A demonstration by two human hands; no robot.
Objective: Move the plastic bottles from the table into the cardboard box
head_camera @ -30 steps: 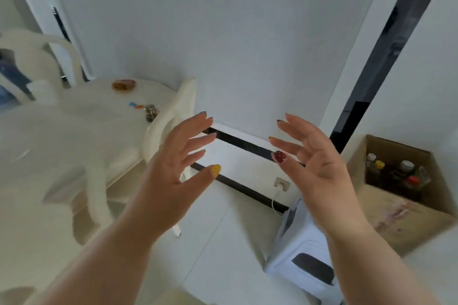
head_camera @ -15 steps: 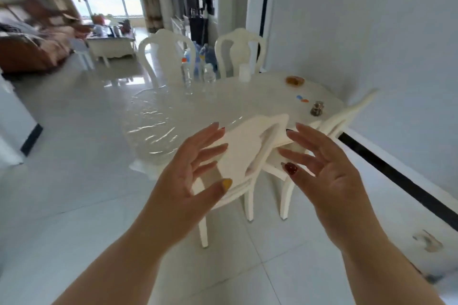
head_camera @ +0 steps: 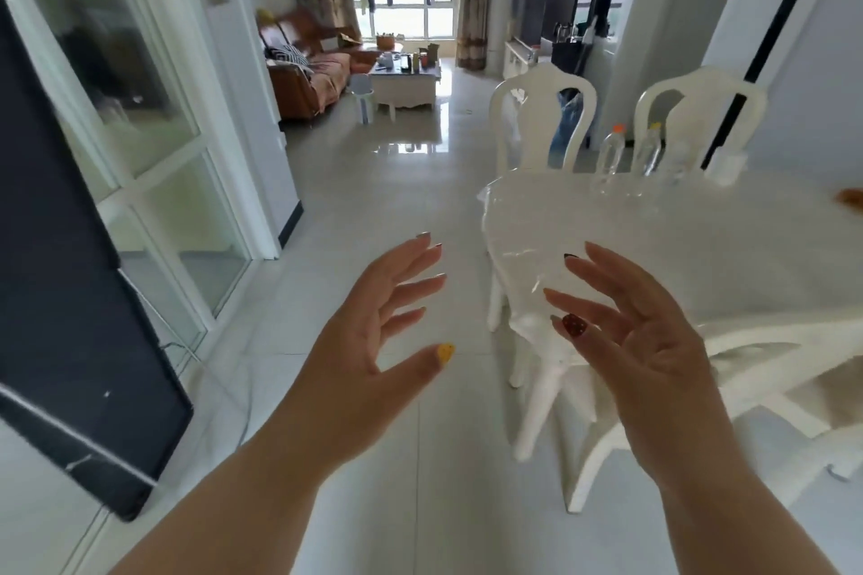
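White dining table (head_camera: pixel 700 247), glossy clear cover, right side of a tiled living room; the plastic bottles (head_camera: pixel 628 159) stand upright at its far edge, just in front of two white chairs (head_camera: pixel 541 117). Orange-capped bottle (head_camera: pixel 609 156) is clearest, yellow-capped bottle (head_camera: pixel 651 152) just beside it; a third clear shape further right may be another, too washed out to tell. They look empty and clear, so my guess: very light, thin-walled, crushable, easy to tip. Best grip is probably round the mid-body or just under the cap, light squeeze. Left hand (head_camera: pixel 369 341) and right hand (head_camera: pixel 640 341) are both empty, fingers spread and loose, raised over the floor at the near end of the table, well apart from the bottles. Cardboard box is not in view. A third white chair (head_camera: pixel 654 388) is tucked under the near side, partly behind the right hand. Orange object (head_camera: pixel 850 196) at the right edge is cut off, unidentifiable. Sofa (head_camera: pixel 308 79) and coffee table (head_camera: pixel 406 79) are in the background, with motion blur on the left.
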